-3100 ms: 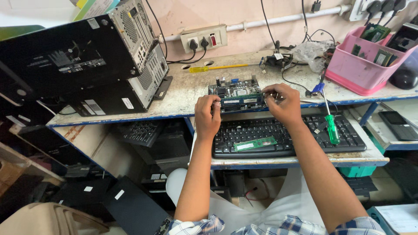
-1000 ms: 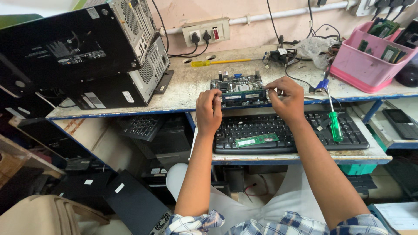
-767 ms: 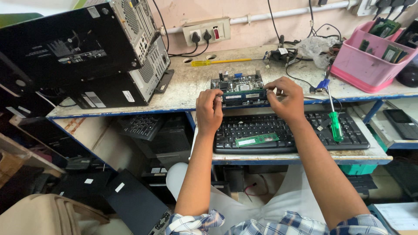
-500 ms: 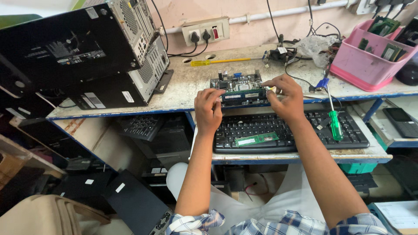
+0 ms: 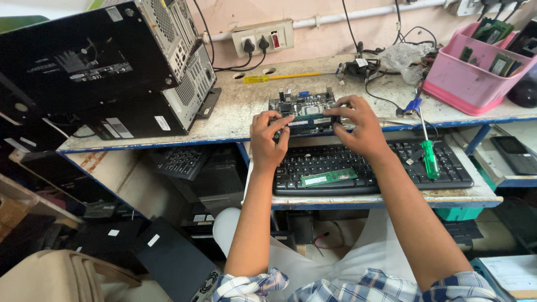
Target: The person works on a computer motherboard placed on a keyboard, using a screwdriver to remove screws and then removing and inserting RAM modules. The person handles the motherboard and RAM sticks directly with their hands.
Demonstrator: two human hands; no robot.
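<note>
Left hand (image 5: 268, 137): fingers curled, pressing the left end of a green memory stick (image 5: 309, 119).
Right hand (image 5: 358, 126): fingertips pinching its right end.
Memory stick: seated across the small green circuit board (image 5: 302, 106) on the worn bench (image 5: 235, 114).
Below: black keyboard (image 5: 372, 168) bearing a second green memory module (image 5: 328, 178) and a green-handled screwdriver (image 5: 429, 156).
Right: pink plastic tub (image 5: 470, 84).

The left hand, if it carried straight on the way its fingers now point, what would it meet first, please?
The left hand points up and right across the motherboard, fingers on the memory stick. Straight on, it would probably meet the right hand first, though depth is unclear.
</note>
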